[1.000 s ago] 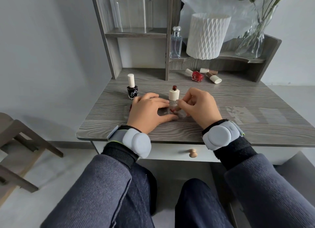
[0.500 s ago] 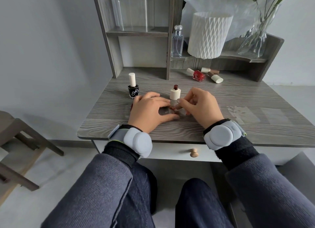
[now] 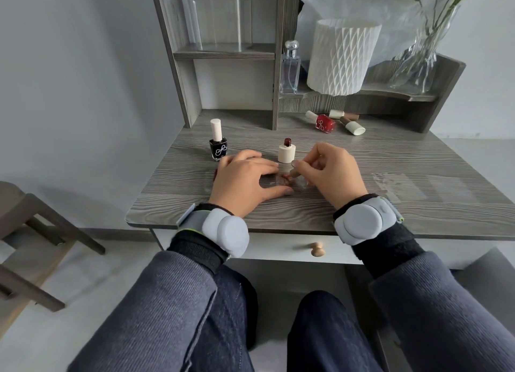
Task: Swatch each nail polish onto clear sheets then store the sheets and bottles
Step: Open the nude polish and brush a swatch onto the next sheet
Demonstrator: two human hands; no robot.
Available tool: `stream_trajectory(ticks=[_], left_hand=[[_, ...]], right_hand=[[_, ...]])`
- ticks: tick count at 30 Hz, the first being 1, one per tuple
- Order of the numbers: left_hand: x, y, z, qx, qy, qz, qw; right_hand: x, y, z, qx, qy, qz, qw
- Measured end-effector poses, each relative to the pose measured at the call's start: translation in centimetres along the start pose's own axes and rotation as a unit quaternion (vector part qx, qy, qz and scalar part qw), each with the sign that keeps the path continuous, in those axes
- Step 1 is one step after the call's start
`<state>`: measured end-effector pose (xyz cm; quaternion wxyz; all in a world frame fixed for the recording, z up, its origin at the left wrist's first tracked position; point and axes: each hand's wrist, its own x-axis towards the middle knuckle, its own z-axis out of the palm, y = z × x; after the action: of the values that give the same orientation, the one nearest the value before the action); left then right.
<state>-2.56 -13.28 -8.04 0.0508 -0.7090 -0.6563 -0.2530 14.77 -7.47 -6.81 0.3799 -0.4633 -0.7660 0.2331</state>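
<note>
On the grey desk, my left hand is lying flat, pinning a clear sheet bearing a dark red smear, while my right hand is pinching the polish brush onto it, before the open bottle.

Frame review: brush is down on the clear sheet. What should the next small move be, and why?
Probably draw the brush a short stroke along the clear sheet. The right hand pinches it with the tip at a small red patch, the left hand presses the sheet flat, and the open bottle stands just behind.
</note>
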Motion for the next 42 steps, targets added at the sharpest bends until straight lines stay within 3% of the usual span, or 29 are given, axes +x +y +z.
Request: stream_trajectory(ticks=[9,14,22,27,32,36,42], left_hand=[[0.03,0.06,-0.13,-0.004,-0.002,0.001,1.000],[0.05,0.05,-0.09,0.001,-0.002,0.003,1.000],[0.02,0.26,-0.25,-0.003,-0.013,-0.002,1.000],[0.02,0.18,-0.25,-0.006,-0.013,-0.004,1.000],[-0.03,0.50,-0.48,-0.018,-0.018,-0.005,1.000],[0.07,0.34,-0.37,-0.008,-0.022,-0.008,1.000],[0.13,0.37,-0.38,-0.004,-0.028,-0.013,1.000]], right_hand=[[0.00,-0.15,-0.20,0.053,0.037,0.011,0.998],[0.01,-0.10,-0.16,0.018,0.005,0.015,1.000],[-0.19,-0.59,-0.36,0.076,0.026,-0.003,0.997],[-0.20,-0.38,-0.14,0.036,-0.007,0.002,0.999],[-0.24,-0.43,-0.32,0.011,0.032,0.006,0.999],[-0.29,-0.57,-0.51,0.064,0.079,-0.003,0.995],[-0.21,-0.41,-0.05,0.045,-0.008,-0.014,0.999]])
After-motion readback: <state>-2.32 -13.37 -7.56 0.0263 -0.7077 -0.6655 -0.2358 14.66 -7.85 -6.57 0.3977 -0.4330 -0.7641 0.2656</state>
